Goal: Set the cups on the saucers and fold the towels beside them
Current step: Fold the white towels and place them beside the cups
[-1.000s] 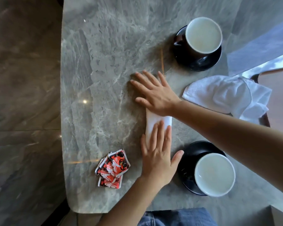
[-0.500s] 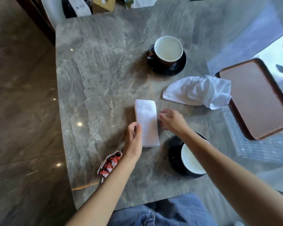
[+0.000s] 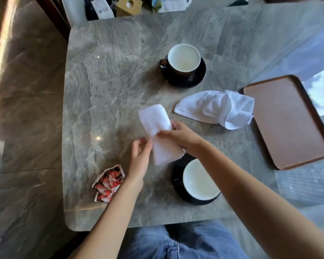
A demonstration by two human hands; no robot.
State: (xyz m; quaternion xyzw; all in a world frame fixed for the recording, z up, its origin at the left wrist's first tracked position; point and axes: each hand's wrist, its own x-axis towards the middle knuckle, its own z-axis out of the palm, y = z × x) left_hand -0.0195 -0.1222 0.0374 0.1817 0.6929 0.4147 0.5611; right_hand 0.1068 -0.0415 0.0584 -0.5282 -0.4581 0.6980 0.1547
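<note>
Both hands pinch the folded white cloth towel (image 3: 158, 135): the left hand (image 3: 140, 156) on its left edge, the right hand (image 3: 181, 136) across its middle. Its long axis runs away from the person, tilted left, beside the near white cup on its black saucer (image 3: 198, 181). The crumpled white towel (image 3: 213, 107) lies unfolded, nearer the right hand.

Bare arms, blue denim

Both forearms were uncovered, with no sleeves, and the left hand (image 3: 139, 156) and right hand (image 3: 181, 136) were bare. Faded blue jeans (image 3: 185, 243) covered the lap.
</note>
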